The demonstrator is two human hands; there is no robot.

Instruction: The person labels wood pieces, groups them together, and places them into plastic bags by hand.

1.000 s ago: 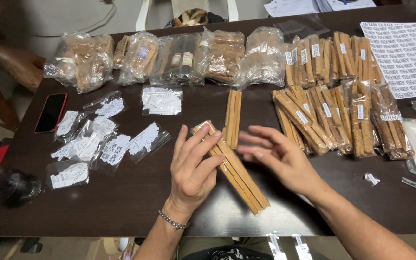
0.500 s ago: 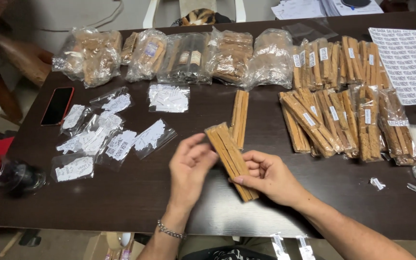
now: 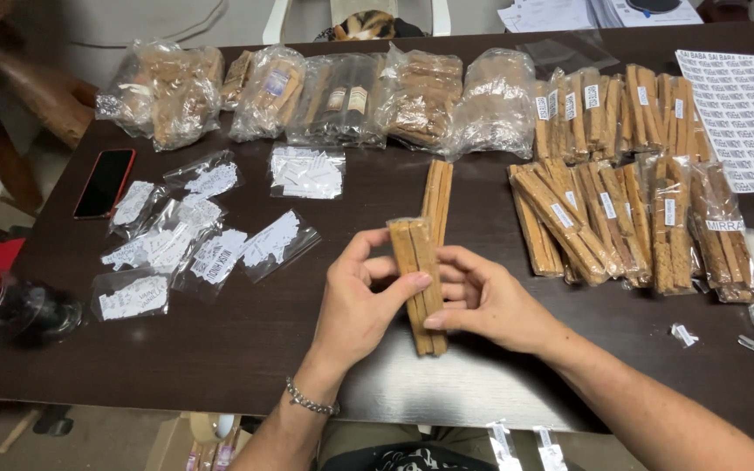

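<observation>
Both hands hold a clear-wrapped bundle of tan wooden sticks (image 3: 418, 251) upright a little above the dark table (image 3: 246, 349). My left hand (image 3: 359, 305) grips its left side, thumb laid across the front. My right hand (image 3: 490, 301) cups it from the right, fingers behind the lower part. Just beyond it, a second pair of bare sticks (image 3: 437, 190) lies on the table.
Several labelled stick packs (image 3: 621, 201) are piled at right. Bulky clear bags (image 3: 342, 96) line the far edge. Small bags of paper labels (image 3: 185, 244) lie at left, a red-cased phone (image 3: 105, 181) beyond them, a printed sheet (image 3: 748, 113) at far right.
The bundle lay slanted on the table with my hands around it. It has been lifted and turned upright, and both hands have closed on it.
</observation>
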